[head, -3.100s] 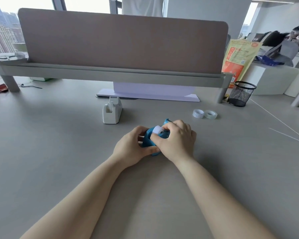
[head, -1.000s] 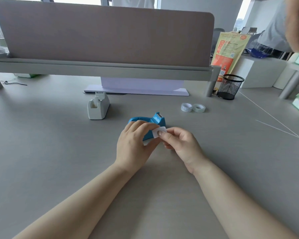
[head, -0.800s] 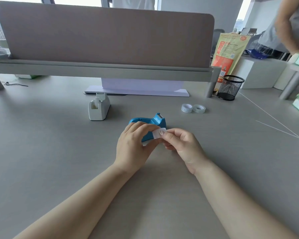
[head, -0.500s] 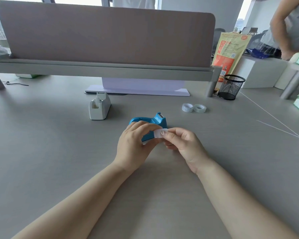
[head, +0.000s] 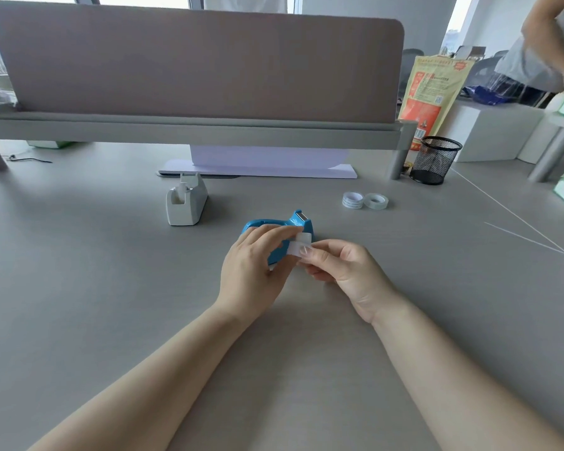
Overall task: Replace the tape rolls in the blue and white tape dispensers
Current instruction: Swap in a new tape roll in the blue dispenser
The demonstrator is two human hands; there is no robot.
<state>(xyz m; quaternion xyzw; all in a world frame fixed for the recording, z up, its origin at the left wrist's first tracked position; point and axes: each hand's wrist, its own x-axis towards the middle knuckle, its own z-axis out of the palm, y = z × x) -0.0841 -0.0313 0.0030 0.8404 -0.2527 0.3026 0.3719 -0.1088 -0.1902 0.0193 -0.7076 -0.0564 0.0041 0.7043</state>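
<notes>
Hands working a small white tape piece beside the blue tape dispenser

Print on the orange-and-yellow bag at the far right is too small to read, and no other writing can be made out; left hand lies palm-down over the blue dispenser, fingers curled and meeting the white tape piece, which the right hand pinches between thumb and fingertips just in front of the dispenser; white tape dispenser stands apart to the left on the grey desk, two tape rolls lie side by side to the right, near a black mesh cup
</notes>
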